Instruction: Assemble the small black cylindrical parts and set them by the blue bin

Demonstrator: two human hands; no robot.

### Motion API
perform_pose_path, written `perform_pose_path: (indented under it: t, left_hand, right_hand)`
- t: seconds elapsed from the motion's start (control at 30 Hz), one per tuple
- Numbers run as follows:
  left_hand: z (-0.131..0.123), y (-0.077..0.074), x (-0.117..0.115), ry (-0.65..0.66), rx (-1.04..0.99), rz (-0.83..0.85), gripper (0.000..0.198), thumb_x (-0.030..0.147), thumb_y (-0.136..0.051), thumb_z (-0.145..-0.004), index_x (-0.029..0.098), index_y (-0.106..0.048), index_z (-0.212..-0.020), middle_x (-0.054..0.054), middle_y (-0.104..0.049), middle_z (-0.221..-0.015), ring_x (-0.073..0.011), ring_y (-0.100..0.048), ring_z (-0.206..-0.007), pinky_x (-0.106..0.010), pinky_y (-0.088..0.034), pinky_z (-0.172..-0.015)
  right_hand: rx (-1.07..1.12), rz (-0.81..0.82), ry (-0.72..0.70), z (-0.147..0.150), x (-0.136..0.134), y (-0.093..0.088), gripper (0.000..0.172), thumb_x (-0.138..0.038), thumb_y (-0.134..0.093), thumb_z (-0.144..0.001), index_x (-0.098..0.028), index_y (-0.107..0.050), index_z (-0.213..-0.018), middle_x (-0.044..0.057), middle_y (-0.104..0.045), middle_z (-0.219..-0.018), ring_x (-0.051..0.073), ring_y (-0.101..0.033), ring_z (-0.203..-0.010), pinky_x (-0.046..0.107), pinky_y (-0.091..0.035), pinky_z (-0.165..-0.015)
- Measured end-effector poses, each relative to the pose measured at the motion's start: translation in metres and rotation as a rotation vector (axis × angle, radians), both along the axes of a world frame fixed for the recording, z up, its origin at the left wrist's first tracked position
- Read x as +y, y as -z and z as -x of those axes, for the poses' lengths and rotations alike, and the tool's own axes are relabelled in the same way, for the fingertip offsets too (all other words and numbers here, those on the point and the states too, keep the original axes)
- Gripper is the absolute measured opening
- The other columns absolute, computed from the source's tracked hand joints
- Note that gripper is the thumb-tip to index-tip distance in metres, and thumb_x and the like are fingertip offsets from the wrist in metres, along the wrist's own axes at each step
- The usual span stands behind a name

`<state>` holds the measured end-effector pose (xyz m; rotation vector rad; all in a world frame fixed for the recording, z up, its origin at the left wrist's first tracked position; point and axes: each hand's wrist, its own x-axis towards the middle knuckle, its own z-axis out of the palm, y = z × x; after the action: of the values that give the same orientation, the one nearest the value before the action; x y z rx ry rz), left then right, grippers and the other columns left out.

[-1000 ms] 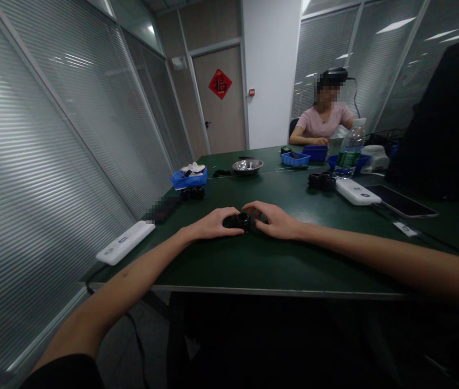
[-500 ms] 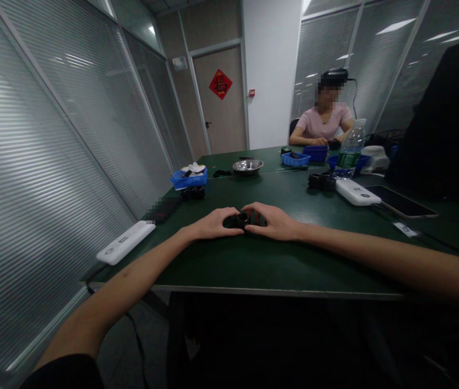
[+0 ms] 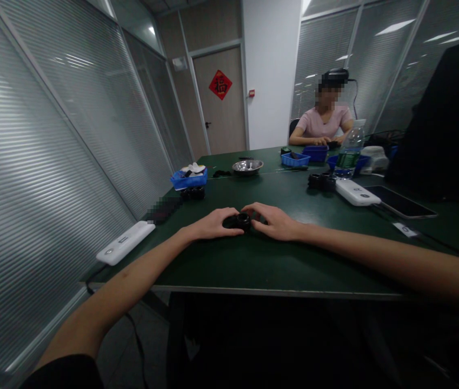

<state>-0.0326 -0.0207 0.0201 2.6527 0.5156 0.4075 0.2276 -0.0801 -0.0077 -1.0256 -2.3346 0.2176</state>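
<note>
A glossy black part with a round, ring-like end lies low over the green table in front of me. My left hand wraps round its left side, thumb on the near side and fingers on the far side, hiding much of it. At the ring end is my right hand, fingers curved and apart from the thumb. Its index fingertip reaches the far edge of the ring; whether it touches cannot be made out. Similar black parts lie at the left and more black parts at the right.
Beyond my hands stand a metal bowl, a blue basket with white pieces, and a smaller blue basket. A bottle, white power bank and phone are at right. Another person sits across the table.
My right thumb has drawn back from the near side of the black part toward the right. The ring end has tipped slightly; my left hand keeps its place.
</note>
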Motion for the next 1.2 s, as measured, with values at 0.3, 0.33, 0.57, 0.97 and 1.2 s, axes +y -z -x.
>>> perform_pose_path:
  t: [0.3, 0.33, 0.57, 0.97, 1.2]
  left_hand:
    - [-0.0011, 0.0007, -0.0006, 0.003, -0.003, -0.001, 0.046, 0.057, -0.068, -0.092, 0.020, -0.064, -0.119, -0.007, -0.067, -0.114, -0.0235, -0.064, -0.104, -0.035, -0.048, -0.092]
    - [-0.0009, 0.0004, -0.0008, 0.005, 0.001, 0.000, 0.046, 0.057, -0.068, -0.092, 0.020, -0.064, -0.120, -0.007, -0.067, -0.115, -0.0234, -0.064, -0.105, -0.036, -0.048, -0.092]
    - [-0.0003, 0.0014, 0.0005, 0.010, -0.008, -0.023, 0.046, 0.056, -0.068, -0.092, 0.020, -0.064, -0.120, -0.008, -0.067, -0.116, -0.0238, -0.063, -0.106, -0.036, -0.048, -0.094]
    - [-0.0007, -0.0004, -0.0006, -0.001, 0.001, -0.009, 0.047, 0.057, -0.068, -0.092, 0.020, -0.065, -0.121, -0.007, -0.067, -0.117, -0.0242, -0.064, -0.106, -0.036, -0.048, -0.093]
    - [-0.0007, 0.0025, 0.0017, 0.007, 0.001, -0.021, 0.047, 0.057, -0.068, -0.092, 0.020, -0.064, -0.121, -0.007, -0.067, -0.115, -0.0233, -0.063, -0.104, -0.035, -0.047, -0.091]
  right_hand:
    - [0.051, -0.004, 0.004, 0.0003, 0.0046, 0.0017, 0.033, -0.030, -0.052, -0.102, -0.018, -0.057, -0.133, 0.012, -0.068, -0.118, 0.025, -0.067, -0.099, 0.043, -0.056, -0.089]
    - [0.050, -0.002, 0.006, 0.0004, 0.0047, 0.0016, 0.033, -0.028, -0.051, -0.102, -0.018, -0.057, -0.133, 0.012, -0.068, -0.119, 0.025, -0.067, -0.100, 0.043, -0.056, -0.090]
    - [0.024, -0.009, 0.004, 0.0007, 0.0019, 0.0005, 0.037, -0.027, -0.051, -0.101, -0.017, -0.055, -0.137, 0.012, -0.068, -0.123, 0.025, -0.067, -0.103, 0.044, -0.055, -0.092]
    - [-0.014, -0.017, 0.001, 0.0009, -0.0023, -0.0024, 0.047, -0.048, -0.059, -0.100, -0.020, -0.055, -0.137, 0.012, -0.067, -0.125, 0.023, -0.067, -0.093, 0.040, -0.056, -0.082]
    - [-0.008, -0.034, -0.008, 0.0005, 0.0000, -0.0001, 0.040, -0.037, -0.055, -0.101, -0.020, -0.055, -0.137, 0.012, -0.067, -0.124, 0.024, -0.067, -0.097, 0.041, -0.055, -0.087]
